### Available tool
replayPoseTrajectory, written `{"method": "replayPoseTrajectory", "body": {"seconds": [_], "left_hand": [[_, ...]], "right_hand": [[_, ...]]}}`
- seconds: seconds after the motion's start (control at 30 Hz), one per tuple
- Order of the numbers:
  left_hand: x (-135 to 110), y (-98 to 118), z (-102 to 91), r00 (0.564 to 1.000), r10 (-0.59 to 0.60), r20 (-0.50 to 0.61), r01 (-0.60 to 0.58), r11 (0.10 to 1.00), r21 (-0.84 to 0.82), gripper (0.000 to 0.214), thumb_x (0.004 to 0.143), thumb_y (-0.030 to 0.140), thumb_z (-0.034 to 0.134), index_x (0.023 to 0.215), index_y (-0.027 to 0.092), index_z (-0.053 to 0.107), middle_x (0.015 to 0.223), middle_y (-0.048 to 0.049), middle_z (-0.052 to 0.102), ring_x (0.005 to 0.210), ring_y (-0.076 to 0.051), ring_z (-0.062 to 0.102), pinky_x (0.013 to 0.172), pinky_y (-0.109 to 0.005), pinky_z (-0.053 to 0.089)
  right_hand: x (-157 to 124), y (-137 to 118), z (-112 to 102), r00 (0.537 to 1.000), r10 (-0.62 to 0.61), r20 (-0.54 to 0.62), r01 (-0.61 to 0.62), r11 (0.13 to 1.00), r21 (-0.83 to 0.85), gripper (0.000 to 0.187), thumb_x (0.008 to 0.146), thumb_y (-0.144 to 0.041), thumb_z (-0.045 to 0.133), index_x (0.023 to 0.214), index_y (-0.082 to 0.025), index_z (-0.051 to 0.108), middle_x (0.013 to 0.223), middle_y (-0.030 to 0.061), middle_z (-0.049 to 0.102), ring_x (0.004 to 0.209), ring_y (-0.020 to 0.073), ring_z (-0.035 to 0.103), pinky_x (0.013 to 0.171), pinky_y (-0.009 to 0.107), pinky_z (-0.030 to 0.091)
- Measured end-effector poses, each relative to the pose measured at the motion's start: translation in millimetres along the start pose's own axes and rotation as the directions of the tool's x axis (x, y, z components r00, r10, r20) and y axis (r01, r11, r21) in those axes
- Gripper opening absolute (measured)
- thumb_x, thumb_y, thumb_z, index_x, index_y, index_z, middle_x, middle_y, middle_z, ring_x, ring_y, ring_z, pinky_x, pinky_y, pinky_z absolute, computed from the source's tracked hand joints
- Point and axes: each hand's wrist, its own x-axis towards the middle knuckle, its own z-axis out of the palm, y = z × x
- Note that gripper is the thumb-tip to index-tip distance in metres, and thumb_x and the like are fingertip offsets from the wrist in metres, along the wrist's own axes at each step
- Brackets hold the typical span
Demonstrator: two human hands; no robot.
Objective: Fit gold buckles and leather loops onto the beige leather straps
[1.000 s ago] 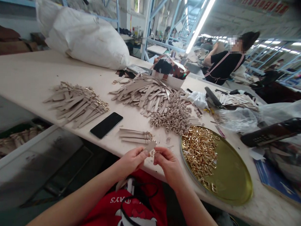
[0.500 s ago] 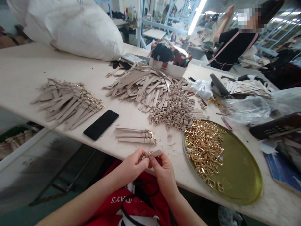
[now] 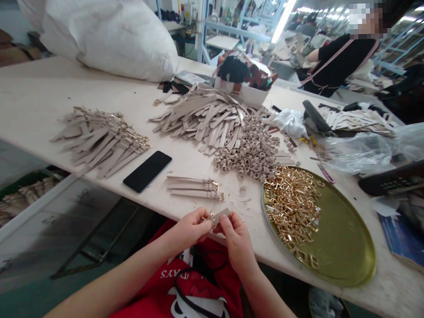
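At the table's near edge both of my hands pinch one small beige leather strap (image 3: 220, 216) with a gold buckle on it. My left hand (image 3: 191, 230) grips its left end, where the buckle glints. My right hand (image 3: 237, 239) holds the right end from below. Just beyond them lie a few finished straps (image 3: 194, 188) with buckles. A round gold tray (image 3: 343, 247) holds a heap of gold buckles (image 3: 293, 205) to my right. A pile of beige loops (image 3: 248, 157) and a pile of plain straps (image 3: 205, 117) lie farther back.
A black phone (image 3: 147, 171) lies left of the finished straps. A heap of buckled straps (image 3: 102, 142) sits at the left. A big white sack (image 3: 106, 33) and a box of dark pieces (image 3: 244, 86) stand at the back. Plastic bags (image 3: 357, 149) lie right. Another person (image 3: 337, 62) works beyond.
My hands have drawn closer together and slightly toward me, and the strap has turned from pointing up-right to lying nearly level between my fingers. The view shifted a little.
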Motion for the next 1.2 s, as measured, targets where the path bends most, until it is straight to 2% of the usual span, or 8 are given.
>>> {"method": "replayPoseTrajectory", "body": {"seconds": [0.13, 0.23, 0.33, 0.43, 0.6, 0.77, 1.0, 1.2], "left_hand": [[-7.5, 2.6, -0.4, 0.998, 0.024, 0.058, -0.022, 0.999, -0.026, 0.024, 0.071, 0.038, 0.051, 0.072, 0.019, 0.036, 0.044, 0.0106, 0.035, 0.039, -0.004, 0.025, 0.037, -0.015, 0.016], [-12.2, 3.9, 0.3, 0.999, 0.019, 0.047, -0.019, 1.000, -0.003, 0.022, 0.073, 0.037, 0.049, 0.072, 0.019, 0.037, 0.043, 0.0103, 0.036, 0.037, -0.004, 0.024, 0.036, -0.016, 0.014], [-16.1, 3.1, 1.4, 1.000, 0.014, 0.022, -0.014, 1.000, 0.024, 0.021, 0.075, 0.036, 0.048, 0.072, 0.018, 0.038, 0.043, 0.0098, 0.038, 0.035, -0.003, 0.025, 0.034, -0.015, 0.015], [-19.9, 1.5, 3.2, 1.000, 0.013, 0.013, -0.014, 0.999, 0.033, 0.020, 0.076, 0.036, 0.047, 0.073, 0.018, 0.041, 0.044, 0.0089, 0.041, 0.035, -0.003, 0.026, 0.034, -0.013, 0.017], [-25.1, 1.1, 7.3, 0.999, 0.047, 0.007, -0.048, 0.999, 0.020, 0.020, 0.076, 0.036, 0.048, 0.073, 0.017, 0.042, 0.043, 0.0086, 0.042, 0.034, -0.003, 0.027, 0.033, -0.013, 0.017], [-29.0, 3.0, 10.9, 0.997, 0.069, -0.024, -0.069, 0.998, 0.000, 0.020, 0.075, 0.036, 0.048, 0.071, 0.017, 0.041, 0.041, 0.0094, 0.038, 0.034, -0.003, 0.025, 0.034, -0.013, 0.016], [-29.4, -4.9, 12.8, 0.980, 0.179, -0.084, -0.168, 0.979, 0.118, 0.017, 0.076, 0.033, 0.047, 0.071, 0.018, 0.041, 0.042, 0.0095, 0.037, 0.036, -0.004, 0.027, 0.036, -0.014, 0.019], [-26.7, -6.8, 11.4, 0.983, 0.168, -0.076, -0.159, 0.981, 0.110, 0.022, 0.076, 0.039, 0.046, 0.071, 0.018, 0.042, 0.042, 0.0096, 0.037, 0.034, -0.003, 0.025, 0.035, -0.014, 0.018]], "right_hand": [[-2.1, -5.2, 2.5, 0.979, 0.161, 0.127, -0.186, 0.960, 0.211, 0.020, 0.073, -0.036, 0.061, 0.071, -0.018, 0.054, 0.064, -0.0028, 0.055, 0.056, 0.0094, 0.048, 0.055, 0.022, 0.042], [-4.0, -7.9, 5.0, 0.970, 0.192, 0.149, -0.221, 0.952, 0.211, 0.021, 0.072, -0.036, 0.061, 0.070, -0.018, 0.053, 0.062, -0.0034, 0.054, 0.053, 0.0090, 0.047, 0.054, 0.022, 0.042], [-8.9, -8.1, 6.8, 0.999, 0.027, 0.045, -0.026, 1.000, -0.007, 0.023, 0.076, -0.041, 0.056, 0.070, -0.019, 0.051, 0.061, -0.0038, 0.052, 0.055, 0.0103, 0.047, 0.055, 0.023, 0.041], [-14.9, -7.6, 7.5, 0.978, -0.210, 0.002, 0.202, 0.939, -0.278, 0.026, 0.082, -0.041, 0.048, 0.069, -0.019, 0.049, 0.060, -0.0037, 0.049, 0.056, 0.0107, 0.046, 0.055, 0.023, 0.039], [-21.3, -8.5, 8.2, 0.939, -0.343, -0.017, 0.302, 0.850, -0.431, 0.024, 0.086, -0.038, 0.042, 0.070, -0.019, 0.047, 0.061, -0.0033, 0.049, 0.056, 0.0110, 0.046, 0.054, 0.023, 0.038], [-21.7, -14.2, 7.2, 0.966, -0.257, 0.016, 0.250, 0.922, -0.295, 0.024, 0.083, -0.039, 0.048, 0.071, -0.019, 0.049, 0.060, -0.0041, 0.051, 0.055, 0.0099, 0.047, 0.055, 0.022, 0.040], [-20.5, -21.5, 2.0, 0.971, 0.110, 0.214, -0.138, 0.983, 0.121, 0.019, 0.070, -0.034, 0.064, 0.080, -0.018, 0.058, 0.076, -0.0006, 0.061, 0.064, 0.0108, 0.054, 0.062, 0.023, 0.045], [-21.9, -17.0, 1.3, 0.988, -0.118, 0.100, 0.129, 0.987, -0.101, 0.014, 0.072, -0.031, 0.061, 0.073, -0.018, 0.057, 0.067, -0.0020, 0.057, 0.065, 0.0117, 0.051, 0.064, 0.024, 0.042]]}}
